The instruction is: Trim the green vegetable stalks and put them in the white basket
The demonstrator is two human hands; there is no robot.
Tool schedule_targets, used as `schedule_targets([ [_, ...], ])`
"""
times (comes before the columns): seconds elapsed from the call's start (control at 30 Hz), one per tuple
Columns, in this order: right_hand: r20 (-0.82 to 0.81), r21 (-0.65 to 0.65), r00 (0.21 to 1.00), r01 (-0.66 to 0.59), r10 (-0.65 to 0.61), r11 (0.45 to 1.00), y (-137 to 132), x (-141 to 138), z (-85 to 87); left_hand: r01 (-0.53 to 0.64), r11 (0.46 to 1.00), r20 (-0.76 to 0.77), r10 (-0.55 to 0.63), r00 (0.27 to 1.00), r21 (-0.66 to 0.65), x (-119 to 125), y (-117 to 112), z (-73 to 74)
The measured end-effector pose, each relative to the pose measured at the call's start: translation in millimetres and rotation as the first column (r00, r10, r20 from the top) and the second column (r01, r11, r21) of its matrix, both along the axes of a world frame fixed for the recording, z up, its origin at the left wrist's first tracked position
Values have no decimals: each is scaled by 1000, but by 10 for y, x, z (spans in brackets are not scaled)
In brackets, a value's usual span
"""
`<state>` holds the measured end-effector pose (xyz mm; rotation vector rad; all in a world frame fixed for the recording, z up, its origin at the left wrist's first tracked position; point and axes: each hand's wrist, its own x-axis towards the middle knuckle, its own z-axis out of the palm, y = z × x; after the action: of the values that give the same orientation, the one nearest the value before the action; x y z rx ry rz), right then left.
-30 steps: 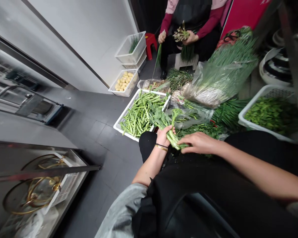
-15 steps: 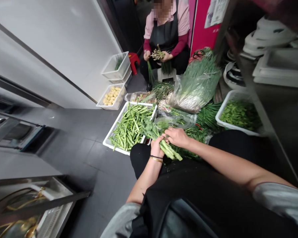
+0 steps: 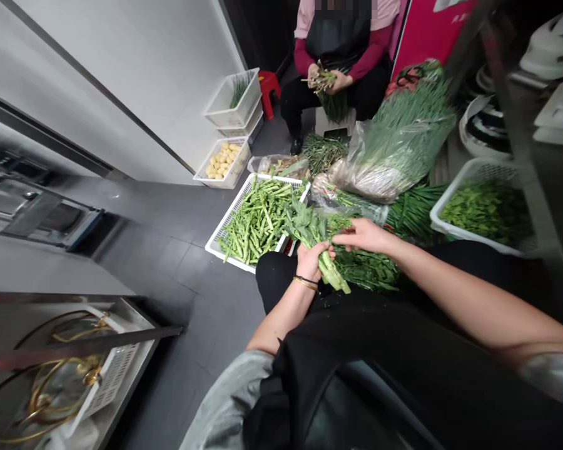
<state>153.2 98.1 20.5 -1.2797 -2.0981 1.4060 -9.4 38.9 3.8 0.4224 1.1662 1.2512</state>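
Observation:
My left hand (image 3: 311,260) is closed round a bunch of leafy green stalks (image 3: 319,250) held over my knee, cut ends pointing down to the right. My right hand (image 3: 362,235) is just right of it, fingers pinched on the leafy top of the same bunch. Directly ahead of my hands a white slotted basket (image 3: 225,231) on the floor holds a heap of trimmed green stalks (image 3: 258,219). A pile of loose greens (image 3: 368,269) lies under my right forearm.
Another person (image 3: 342,56) sits opposite, holding chives. Around us lie a bagged bundle of chives (image 3: 398,144), a white basket of leafy greens (image 3: 483,209), a basket of potatoes (image 3: 223,162) and stacked baskets (image 3: 234,103) by the wall. A steel shelf (image 3: 70,356) stands at lower left.
My right hand has moved from the stem ends up to the leafy top of the bunch. My left hand kept its grip. The view swung up and back down.

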Motion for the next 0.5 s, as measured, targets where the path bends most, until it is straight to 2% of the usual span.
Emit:
schedule_targets([
  [0.07,-110,-53,993,39,-45,998,19,-189,31,-26,998,-22,28,999,62,47,-16,-5],
  [0.17,-111,-63,992,57,-64,996,-43,-327,29,-94,991,-41,98,994,98,37,-28,-28],
  [0.2,-82,-10,993,87,-88,996,-73,-331,23,-89,993,-37,92,995,79,22,-30,-37],
  [0.27,15,237,990,134,-141,962,-128,-301,12,-17,1000,14,17,1000,-6,-6,-34,-54],
  [0.33,119,516,978,84,-169,852,-170,-248,2,69,993,103,-58,993,-101,-15,-37,-71],
  [0.37,162,602,973,34,-163,798,-187,-221,-7,92,986,141,-72,987,-140,-12,-39,-79],
  [0.43,190,648,973,-25,-130,762,-217,-176,-46,99,975,178,-63,982,-198,8,-42,-99],
  [0.5,116,610,985,33,-130,792,-255,-151,-120,113,967,198,-67,978,-230,38,-45,-123],
])
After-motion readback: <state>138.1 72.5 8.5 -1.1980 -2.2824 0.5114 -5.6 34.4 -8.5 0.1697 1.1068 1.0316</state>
